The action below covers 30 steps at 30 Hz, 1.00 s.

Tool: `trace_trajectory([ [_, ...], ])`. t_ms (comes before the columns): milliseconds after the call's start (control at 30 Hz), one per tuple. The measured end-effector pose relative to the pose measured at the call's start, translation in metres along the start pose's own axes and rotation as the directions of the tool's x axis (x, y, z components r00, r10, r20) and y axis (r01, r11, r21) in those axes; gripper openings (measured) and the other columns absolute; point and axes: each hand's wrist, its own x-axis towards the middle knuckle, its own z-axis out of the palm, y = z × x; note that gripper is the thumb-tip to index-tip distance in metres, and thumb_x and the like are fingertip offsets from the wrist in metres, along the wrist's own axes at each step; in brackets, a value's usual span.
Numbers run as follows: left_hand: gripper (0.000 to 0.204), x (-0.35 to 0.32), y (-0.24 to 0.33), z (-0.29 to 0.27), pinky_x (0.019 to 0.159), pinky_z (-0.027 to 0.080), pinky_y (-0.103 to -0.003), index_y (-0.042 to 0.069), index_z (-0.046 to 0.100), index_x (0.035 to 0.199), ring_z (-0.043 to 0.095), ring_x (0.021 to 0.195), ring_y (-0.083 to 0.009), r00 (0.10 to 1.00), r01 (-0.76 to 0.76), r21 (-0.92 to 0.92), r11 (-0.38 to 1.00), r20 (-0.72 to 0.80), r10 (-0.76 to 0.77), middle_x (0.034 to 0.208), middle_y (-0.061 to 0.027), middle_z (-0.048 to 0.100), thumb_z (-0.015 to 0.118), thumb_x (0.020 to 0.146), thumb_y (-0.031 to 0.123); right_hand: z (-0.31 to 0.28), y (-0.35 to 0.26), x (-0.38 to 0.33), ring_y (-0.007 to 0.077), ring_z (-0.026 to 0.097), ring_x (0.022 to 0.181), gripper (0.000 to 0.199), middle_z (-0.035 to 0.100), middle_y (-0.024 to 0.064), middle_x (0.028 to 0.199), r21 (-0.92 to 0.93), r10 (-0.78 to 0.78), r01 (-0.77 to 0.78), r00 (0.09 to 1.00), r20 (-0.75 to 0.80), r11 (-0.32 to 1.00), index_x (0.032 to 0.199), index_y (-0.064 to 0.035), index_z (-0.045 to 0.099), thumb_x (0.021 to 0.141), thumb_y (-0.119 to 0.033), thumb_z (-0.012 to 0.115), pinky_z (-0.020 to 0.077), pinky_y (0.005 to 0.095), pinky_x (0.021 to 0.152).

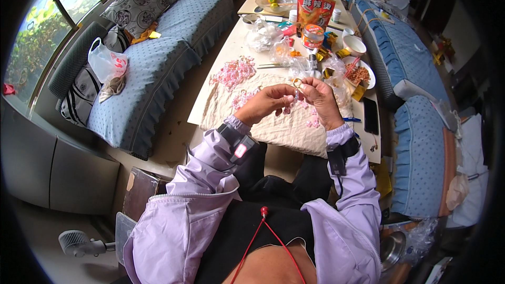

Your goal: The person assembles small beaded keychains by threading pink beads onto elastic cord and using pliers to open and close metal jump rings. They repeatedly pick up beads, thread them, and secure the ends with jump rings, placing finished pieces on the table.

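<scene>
Over the beige cloth (284,134), both hands meet in a pinch on a small beaded charm with a gold-coloured ring (297,82). My right hand (322,102) grips it near the ring with thumb and fingertips. From the other side, my left hand (267,103) has thumb and forefinger closed at its pale beads; the exact contact is too small to make out. A large pile of pink beaded pieces (235,72) lies at the cloth's far left edge. A smaller pink group (243,98) is partly hidden behind my left hand, and several pink pieces (312,118) lie beside my right hand.
Right of the cloth lie a black phone (371,116) and a blue pen (351,119). Farther back crowd a plate of nuts (360,74), a white bowl (354,46), a red-lidded jar (312,37), a red food packet (314,8) and plastic bags (263,35). Blue sofas (152,68) flank the table.
</scene>
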Motion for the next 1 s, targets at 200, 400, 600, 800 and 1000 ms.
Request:
trace_trajectory([
  [200, 0.021, 0.005, -0.004, 0.003, 0.070, 0.046, -0.022, 0.005, 0.061, 0.112, 0.058, 0.081, -0.0060, 0.992, -0.126, 0.027, 0.992, -0.016, 0.126, 0.095, 0.0011, 0.065, 0.060, 0.099, 0.022, -0.002, 0.004, 0.001, 0.0001, 0.041, 0.061, 0.019, 0.052, -0.0081, 0.073, 0.063, 0.024, -0.025, 0.999, 0.023, 0.998, 0.105, -0.0013, 0.064, 0.094, -0.017, 0.063, 0.0332, 0.0161, 0.055],
  [400, 0.022, 0.000, 0.002, 0.010, 0.073, 0.047, -0.024, 0.003, 0.060, 0.111, 0.057, 0.077, -0.0074, 0.984, -0.115, 0.022, 0.993, -0.133, 0.117, 0.086, 0.0006, 0.061, 0.061, 0.100, 0.023, 0.002, 0.003, -0.002, 0.0002, 0.040, 0.061, 0.020, 0.051, -0.0082, 0.075, 0.123, 0.038, -0.041, 0.999, 0.023, 0.992, 0.106, -0.0014, 0.063, 0.093, -0.018, 0.063, 0.0327, 0.0161, 0.055],
  [600, 0.020, 0.001, 0.008, 0.016, 0.061, 0.045, -0.022, 0.004, 0.064, 0.104, 0.054, 0.067, -0.0049, 0.980, -0.081, -0.039, 0.996, -0.188, 0.073, 0.076, 0.0026, 0.059, 0.063, 0.098, 0.023, 0.006, 0.000, -0.006, -0.0001, 0.042, 0.062, 0.018, 0.051, -0.0089, 0.076, 0.120, 0.078, -0.080, 0.997, 0.018, 0.990, 0.104, -0.0064, 0.061, 0.092, -0.019, 0.063, 0.0343, 0.0150, 0.056],
  [800, 0.013, 0.002, 0.004, 0.025, 0.055, 0.044, -0.021, 0.005, 0.063, 0.096, 0.053, 0.061, -0.0042, 0.946, -0.117, 0.038, 0.992, -0.302, 0.123, 0.075, 0.0001, 0.063, 0.068, 0.094, 0.016, 0.008, 0.004, -0.009, -0.0004, 0.042, 0.063, 0.018, 0.053, -0.0085, 0.077, 0.107, 0.055, -0.055, 0.998, 0.005, 0.993, 0.104, -0.0068, 0.060, 0.092, -0.019, 0.063, 0.0347, 0.0147, 0.058],
  [1000, 0.011, 0.003, -0.007, 0.026, 0.055, 0.045, -0.021, 0.004, 0.062, 0.095, 0.056, 0.064, -0.0046, 0.923, -0.181, 0.088, 0.980, -0.328, 0.200, 0.079, -0.0010, 0.066, 0.070, 0.092, 0.010, 0.013, 0.005, -0.013, -0.0004, 0.043, 0.064, 0.018, 0.056, -0.0076, 0.080, 0.074, 0.006, -0.006, 1.000, 0.003, 0.997, 0.105, -0.0059, 0.061, 0.094, -0.019, 0.062, 0.0356, 0.0147, 0.060],
])
